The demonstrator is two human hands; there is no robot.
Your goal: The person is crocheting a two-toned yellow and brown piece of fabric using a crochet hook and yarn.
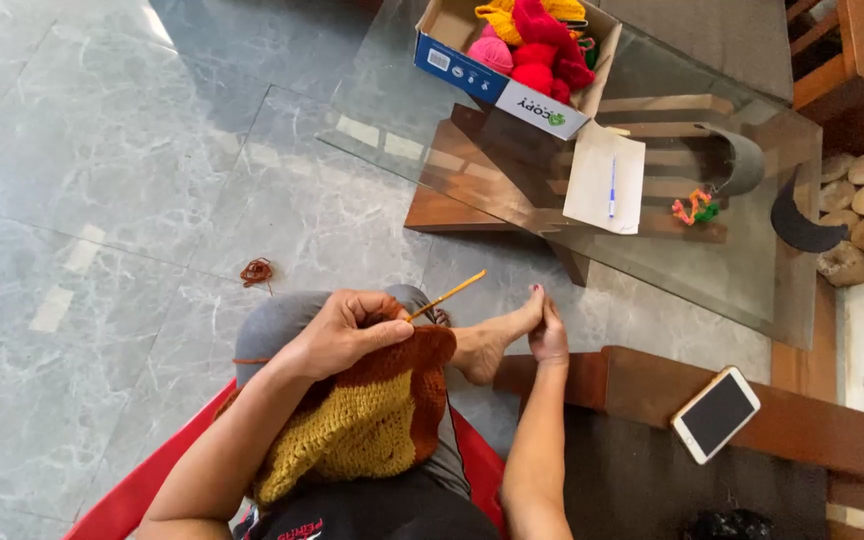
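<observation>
On the person's lap, at about 6 o'clock in the view, lies the crochet piece [372, 415], a wide mustard-yellow patch with a rust-brown band worked along its upper and right edges. Judging by its spread over the knee, a good share of the fabric is done, while the brown band looks to be the part in hand, since a brown strand runs off the piece toward 9 o'clock and a small loose tangle of brown yarn [257, 271] sits on the floor at 10 o'clock. The left hand [350, 333] is closed over the top edge of the piece, fingers curled, and it appears to pinch the yellow hook [447, 295], whose shaft juts out toward 2 o'clock; the grip itself is hidden by the knuckles. The right hand [549, 335] is away from the work, wrapped loosely around the toes of the bare foot [492, 340], holding no tool. At 12 o'clock, on the glass table [432, 140], stands an open cardboard box [497, 85], its side blue and white with a small green round mark, filled with red, pink and yellow yarn balls [532, 40]. Near it, toward 1 o'clock, lies a white paper sheet [592, 190] with a blue pen [612, 187] on it, and a small orange-and-green yarn scrap [694, 208] beside that. At 4 o'clock a white phone [715, 414], screen dark, rests on a wooden ledge.
</observation>
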